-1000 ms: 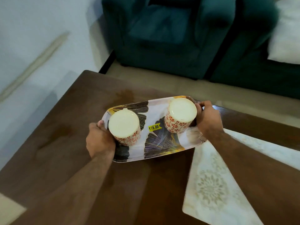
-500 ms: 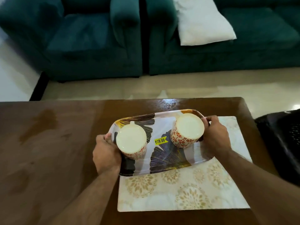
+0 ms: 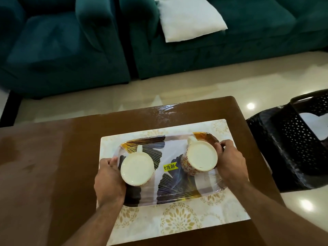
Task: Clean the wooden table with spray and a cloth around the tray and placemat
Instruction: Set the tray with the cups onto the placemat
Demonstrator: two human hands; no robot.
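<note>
The tray (image 3: 170, 167) is taken as the landmark, and the scene is being read from its left to its right. Left of the tray, bare wood of the surface (image 3: 44, 166) is being shown, with faint darker patches that may be damp or streaked; which cannot be told. At the tray's left short end, the left hand (image 3: 108, 180) is being kept curled round the rim, thumb over the upper edge. Just inside that end, the left mug (image 3: 137, 169) is being carried upright, and a yellow price sticker (image 3: 170, 167) is being shown at the tray's centre. Toward the right end, the right mug (image 3: 201, 158) is being carried, and the right hand (image 3: 230, 160) is being kept curled round the right short end, fingers wrapped over the rim.

The tray is being held directly over the placemat (image 3: 177, 221), which is showing on all sides of it; whether the tray is resting on the placemat or hanging just above cannot be told. The tray's long axis is running left to right, nearly parallel to the placemat's long edges and slightly tilted. Both hands are equally near, one at each end. Judged from this, the tray is being set down, and release is being made to depend on level contact. Beyond the tray's far edge, wet droplets (image 3: 165, 110) are being shown on the surface.
</note>
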